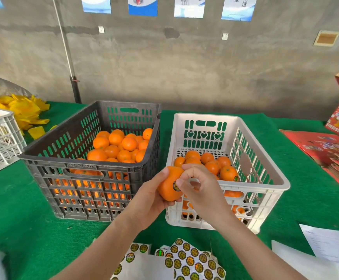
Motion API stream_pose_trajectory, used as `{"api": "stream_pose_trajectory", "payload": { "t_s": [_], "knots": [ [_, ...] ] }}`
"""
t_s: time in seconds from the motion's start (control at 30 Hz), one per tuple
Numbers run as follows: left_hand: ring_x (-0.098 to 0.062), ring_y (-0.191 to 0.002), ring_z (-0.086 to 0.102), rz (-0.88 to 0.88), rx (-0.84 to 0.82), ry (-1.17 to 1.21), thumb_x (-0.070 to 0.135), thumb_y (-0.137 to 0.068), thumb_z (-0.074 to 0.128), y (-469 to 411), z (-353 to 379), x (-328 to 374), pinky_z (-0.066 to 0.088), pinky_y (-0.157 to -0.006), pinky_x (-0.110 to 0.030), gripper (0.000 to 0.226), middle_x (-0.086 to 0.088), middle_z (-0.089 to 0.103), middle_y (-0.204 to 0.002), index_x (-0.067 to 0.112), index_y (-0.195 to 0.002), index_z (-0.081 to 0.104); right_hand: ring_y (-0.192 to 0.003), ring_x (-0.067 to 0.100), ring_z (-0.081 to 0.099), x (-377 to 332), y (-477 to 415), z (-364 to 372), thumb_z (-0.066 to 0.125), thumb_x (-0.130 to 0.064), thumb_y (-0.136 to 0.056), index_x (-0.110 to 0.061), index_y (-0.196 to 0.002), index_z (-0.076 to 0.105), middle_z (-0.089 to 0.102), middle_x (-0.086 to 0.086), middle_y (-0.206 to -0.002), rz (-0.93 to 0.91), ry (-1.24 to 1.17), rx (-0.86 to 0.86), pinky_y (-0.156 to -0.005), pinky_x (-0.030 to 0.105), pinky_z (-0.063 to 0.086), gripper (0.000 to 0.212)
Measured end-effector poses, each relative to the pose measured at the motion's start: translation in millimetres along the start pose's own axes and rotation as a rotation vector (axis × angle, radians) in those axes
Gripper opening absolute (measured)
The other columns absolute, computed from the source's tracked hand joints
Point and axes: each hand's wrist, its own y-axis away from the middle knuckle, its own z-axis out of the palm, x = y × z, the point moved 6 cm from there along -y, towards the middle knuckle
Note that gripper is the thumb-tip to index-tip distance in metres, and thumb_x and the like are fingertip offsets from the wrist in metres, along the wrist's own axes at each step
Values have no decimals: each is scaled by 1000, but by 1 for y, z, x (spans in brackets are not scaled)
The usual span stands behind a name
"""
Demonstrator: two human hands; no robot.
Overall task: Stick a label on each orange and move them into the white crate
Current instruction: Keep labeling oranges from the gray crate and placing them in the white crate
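Green matting (19, 219) underfoot. Left hand (150, 201) cups orange (167, 187) before white crate (265, 170); right hand (200, 184), fingers curled, presses label (176, 186). I should rub edges flat before releasing it into the crate.

Yellow paper pile (26, 112) and grey crate (2, 136) far left, red fruit cartons (330, 150) right, posters (189, 7) above.

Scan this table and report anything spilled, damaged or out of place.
Nothing looks spilled or damaged. The oranges sit inside the black crate and white crate, bar the held orange in the left hand. Only untidiness: yellow sheets heaped loosely at the far left, and label sheets overlapping askew at the near edge.
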Motion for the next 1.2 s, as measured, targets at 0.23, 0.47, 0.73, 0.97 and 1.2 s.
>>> {"api": "stream_pose_trajectory", "payload": {
  "t_s": [0.23, 0.47, 0.73, 0.97, 1.2],
  "knots": [
    [-24, -84, 67, -6, 30, -32, 48, -71, 61, 3, -4, -3, 55, -74, -34, 54, -9, 73, -96, 18, -116, 58, -107, -9, 46, -5, 5, 4, 66, -31, -86, -35, -97, 55, 50, -23, -109, -141, 53, 77, -83, 17, 46, 16],
    [-26, -90, 68, 89, 16, -149, 48, -76, 57, 8, -5, 8, 57, -70, -32, 41, -12, 71, -101, 22, -106, 70, -124, -5, 39, -2, 10, 23, 68, -56, -72, -49, -134, 27, 39, -21, -136, -121, -47, -133, -97, 19, 43, 75],
    [-23, -111, 56, 666, 363, -1164, 29, -101, 39, -32, -12, 109, 44, -94, -35, 29, -6, 62, -116, 15, -116, 60, -105, -5, 36, 10, -78, -11, 83, -22, -65, -46, -121, 34, 34, -7, -126, -107, 109, 116, -75, 5, 37, 78],
    [-30, -104, 57, 84, 363, -1838, 38, -102, 37, -117, -54, 97, 45, -79, -35, 43, -17, 58, -115, 1, -119, 51, -83, 22, 57, 145, -176, -44, 62, -4, -80, -11, -141, 24, 55, 10, -102, 396, 439, 38, -58, 30, 44, 72],
    [-17, -70, 54, 155, 431, -1830, 39, -101, 36, -128, -67, 92, 35, -51, -23, 33, -2, 54, -81, 11, -98, 53, -99, 31, 59, 218, -200, -33, 64, 1, -81, -11, -147, 9, 50, 22, -127, 499, 649, -111, -72, 34, 50, 87]
  ]
}}
